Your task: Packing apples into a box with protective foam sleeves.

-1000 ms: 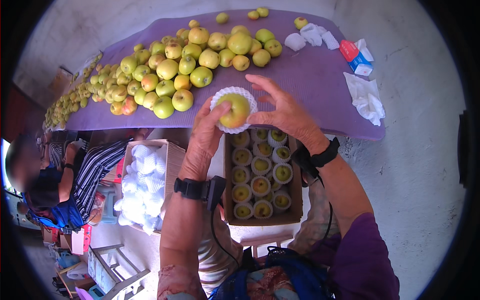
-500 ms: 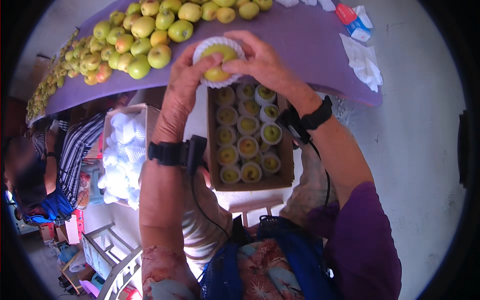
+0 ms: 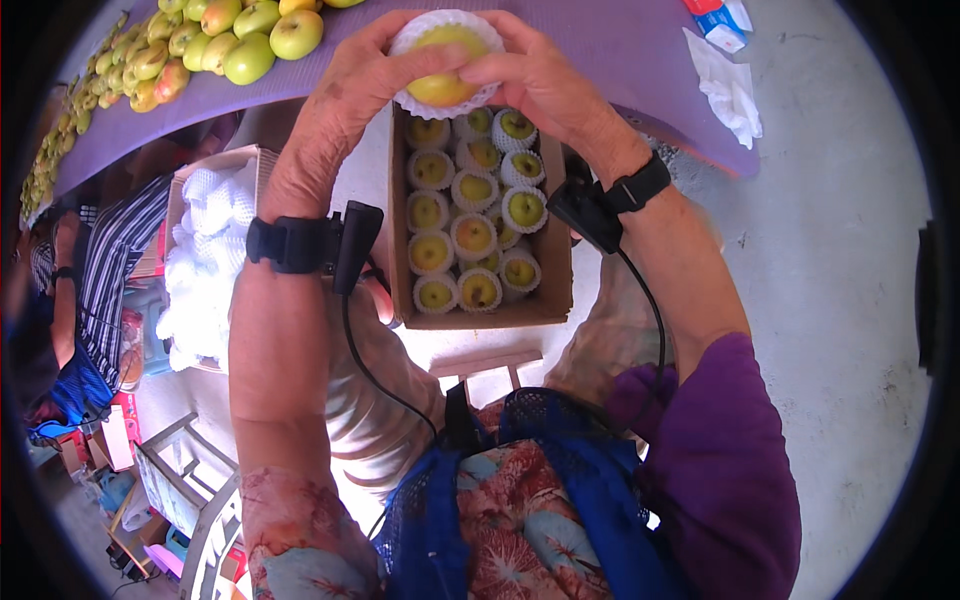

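Note:
I hold a yellow-green apple in a white foam net sleeve above the near edge of the purple padded table. My left hand grips it from the left, its thumb across the fruit. My right hand grips it from the right, its thumb on the apple near the other thumb. Just below is a cardboard box holding several sleeved apples packed in rows. On the table's left half lies a heap of loose green, yellow and blushed apples.
Left of the apple box, another carton overflows with white foam sleeves. A seated person in striped clothing is at the far left, above stools and clutter. White tissue and a red-blue packet lie at the table's right.
My right hand's fingers, spread apart a second ago, have closed round the sleeved apple. Both hands and the whole scene sit higher in the picture, as the view has shifted downward.

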The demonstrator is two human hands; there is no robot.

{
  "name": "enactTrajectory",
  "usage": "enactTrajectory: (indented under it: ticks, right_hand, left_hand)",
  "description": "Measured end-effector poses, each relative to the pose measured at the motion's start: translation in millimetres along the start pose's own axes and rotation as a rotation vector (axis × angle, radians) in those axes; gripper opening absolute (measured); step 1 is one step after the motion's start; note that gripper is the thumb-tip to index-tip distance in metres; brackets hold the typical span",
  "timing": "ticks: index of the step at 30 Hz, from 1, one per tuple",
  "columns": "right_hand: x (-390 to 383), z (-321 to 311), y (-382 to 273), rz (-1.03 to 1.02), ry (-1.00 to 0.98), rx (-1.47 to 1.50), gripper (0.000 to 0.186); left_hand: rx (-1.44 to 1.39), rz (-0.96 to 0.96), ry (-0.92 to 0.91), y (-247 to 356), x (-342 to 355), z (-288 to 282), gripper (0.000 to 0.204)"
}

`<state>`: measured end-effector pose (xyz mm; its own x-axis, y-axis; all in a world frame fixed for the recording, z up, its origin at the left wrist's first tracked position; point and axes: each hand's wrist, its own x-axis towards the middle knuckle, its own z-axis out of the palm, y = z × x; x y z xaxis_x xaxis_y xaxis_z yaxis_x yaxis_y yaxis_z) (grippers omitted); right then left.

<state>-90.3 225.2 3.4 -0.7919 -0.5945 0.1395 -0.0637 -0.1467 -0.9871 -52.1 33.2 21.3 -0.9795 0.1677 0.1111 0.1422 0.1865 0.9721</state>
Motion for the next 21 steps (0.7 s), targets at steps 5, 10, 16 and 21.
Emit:
enactTrajectory:
  ticks: [5, 10, 16, 21]
  right_hand:
    - [-43, 4, 1, 0.143, 0.054, 0.178, 0.049]
    - [-113, 15, 36, 0.316, 0.237, 0.285, 0.052]
    - [-181, 49, 107, 0.511, 0.568, 0.478, 0.050]
    - [-203, 50, 163, 0.613, 0.768, 0.534, 0.046]
  left_hand:
    - [-0.022, -0.153, -0.125, 24, -14, -11, 0.082]
    - [-0.014, 0.013, 0.135, 25, -20, -12, 0.072]
    - [0.182, 0.051, 0.055, 13, -24, -13, 0.059]
    - [0.169, 0.055, 0.031, 8, -27, -17, 0.057]
